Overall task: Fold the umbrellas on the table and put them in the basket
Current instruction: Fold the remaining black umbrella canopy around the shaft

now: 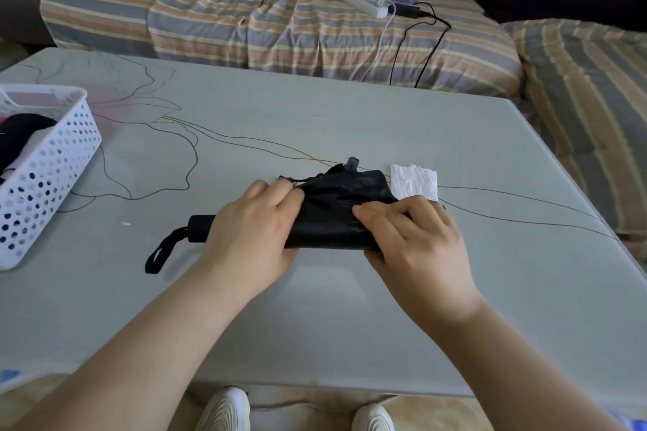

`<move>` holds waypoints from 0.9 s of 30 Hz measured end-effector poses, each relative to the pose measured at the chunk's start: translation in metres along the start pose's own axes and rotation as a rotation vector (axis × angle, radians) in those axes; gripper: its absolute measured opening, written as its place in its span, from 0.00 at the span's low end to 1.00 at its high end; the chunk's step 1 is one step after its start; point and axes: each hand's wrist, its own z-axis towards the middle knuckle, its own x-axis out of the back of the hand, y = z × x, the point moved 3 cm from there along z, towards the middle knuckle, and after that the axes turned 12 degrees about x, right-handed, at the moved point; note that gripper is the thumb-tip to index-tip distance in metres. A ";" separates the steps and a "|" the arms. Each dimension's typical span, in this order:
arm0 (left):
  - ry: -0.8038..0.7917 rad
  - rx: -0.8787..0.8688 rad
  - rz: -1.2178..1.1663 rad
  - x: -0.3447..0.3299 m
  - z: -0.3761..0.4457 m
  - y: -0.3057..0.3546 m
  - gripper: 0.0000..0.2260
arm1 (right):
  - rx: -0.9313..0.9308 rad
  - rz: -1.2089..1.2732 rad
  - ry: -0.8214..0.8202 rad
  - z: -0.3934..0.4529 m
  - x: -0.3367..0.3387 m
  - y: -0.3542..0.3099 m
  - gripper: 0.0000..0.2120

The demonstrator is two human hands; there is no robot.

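A black collapsed umbrella [336, 210] lies across the middle of the grey table [315, 122], its handle and wrist strap [164, 248] pointing left. My left hand [252, 231] grips it near the handle end, fingers curled over the fabric. My right hand [416, 234] holds the canopy end, fingers pressing the loose black folds. A white perforated basket [52, 164] stands at the table's left edge with dark items inside.
A crumpled white tissue [415, 182] lies just behind the umbrella's right end. A striped sofa [280, 21] runs behind the table, with a power strip [364, 3] and cables on it. My white shoes [227, 409] show under the near edge.
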 end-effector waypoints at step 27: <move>-0.191 0.054 0.129 0.017 0.000 0.011 0.11 | -0.030 -0.052 -0.602 0.016 0.000 0.003 0.14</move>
